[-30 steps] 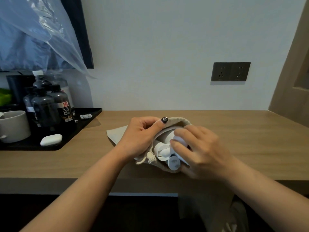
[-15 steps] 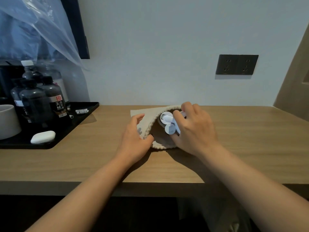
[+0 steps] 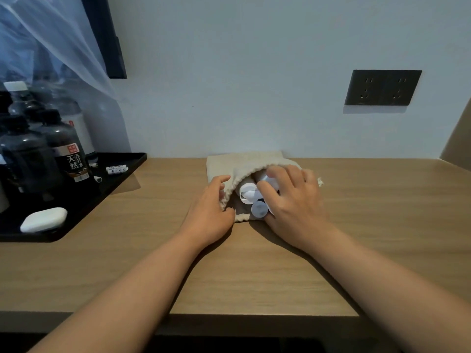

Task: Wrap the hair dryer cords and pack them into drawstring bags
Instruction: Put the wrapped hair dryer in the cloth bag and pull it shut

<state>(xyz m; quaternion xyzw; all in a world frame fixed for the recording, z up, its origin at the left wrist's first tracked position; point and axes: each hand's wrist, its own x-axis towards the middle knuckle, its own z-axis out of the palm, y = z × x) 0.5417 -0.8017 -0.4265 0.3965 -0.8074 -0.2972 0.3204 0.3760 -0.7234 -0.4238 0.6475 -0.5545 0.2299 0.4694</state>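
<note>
A beige drawstring bag (image 3: pixel 244 161) lies on the wooden desk (image 3: pixel 254 271) close to the wall, its mouth turned toward me. A white hair dryer (image 3: pixel 248 193) sticks partly out of the mouth, with a round white end showing. My left hand (image 3: pixel 209 212) grips the bag's gathered rim on the left side. My right hand (image 3: pixel 293 202) covers the hair dryer from the right, fingers curled over it at the bag's opening. The cord is hidden. A knotted drawstring end (image 3: pixel 319 182) peeks out past my right hand.
A black tray (image 3: pixel 122 179) at the left holds dark bottles (image 3: pixel 68 149) and a white rounded block (image 3: pixel 43 219). A clear plastic sheet (image 3: pixel 51 34) hangs above it. A dark double wall socket (image 3: pixel 382 87) is at the upper right. The desk's front edge is near me.
The bag and both hands have moved away from me, from the desk's front edge toward the wall. My left hand shifted from over the bag's top to its left rim.
</note>
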